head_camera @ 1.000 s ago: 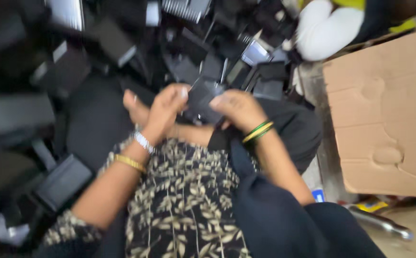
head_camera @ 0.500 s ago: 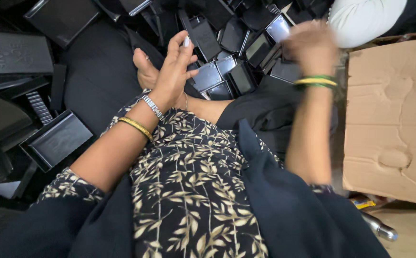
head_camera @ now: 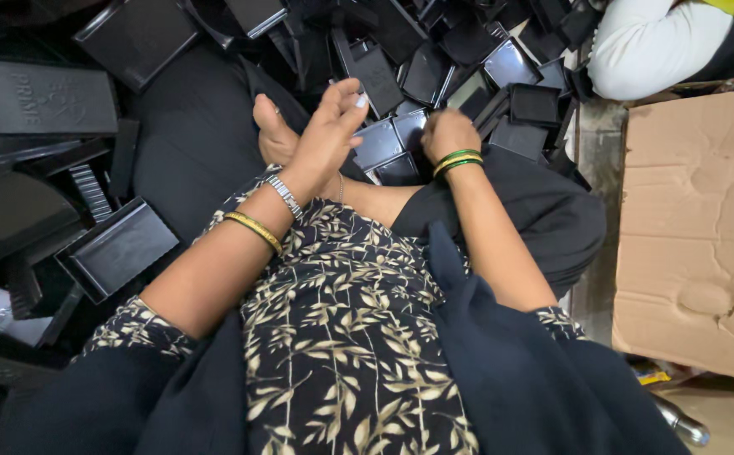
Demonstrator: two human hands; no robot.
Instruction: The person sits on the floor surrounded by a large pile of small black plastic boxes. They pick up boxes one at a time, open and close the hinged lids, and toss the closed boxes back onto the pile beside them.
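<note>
Floor workspace, seen from above, person seated cross-legged among black plastic trays.

1. Lap, 6 o'clock: leaf-print dress with dark cloth on both sides.
2. Left forearm, 8 o'clock: gold bangle and metal watch at the wrist.
3. Right forearm, 3 o'clock: 2 green bangles at the wrist.
4. Left hand, 12 o'clock: raised, fingers spread and loose, holding nothing. It hangs just above the bare foot.
5. Right hand, 1 o'clock: knuckles up, fingers curled down among the small trays just beyond the shin. Whether it grips 1 of them cannot be told.
6. Change: 1 second ago both hands met on 1 black piece in front of the lap; half a second ago the right hand swung out toward 1 o'clock. Now the hands are apart, that piece is no longer in them, and the right hand is back down at the small trays.
7. Large tray, 9 o'clock, lying open side up beside the left knee.
8. Flat black lid, 10 o'clock.
9. Cardboard sheet, 3 o'clock, dented, well apart from both hands.
10. Far heap of trays, 12 o'clock.
11. Another person's white sleeve, 2 o'clock.
</note>
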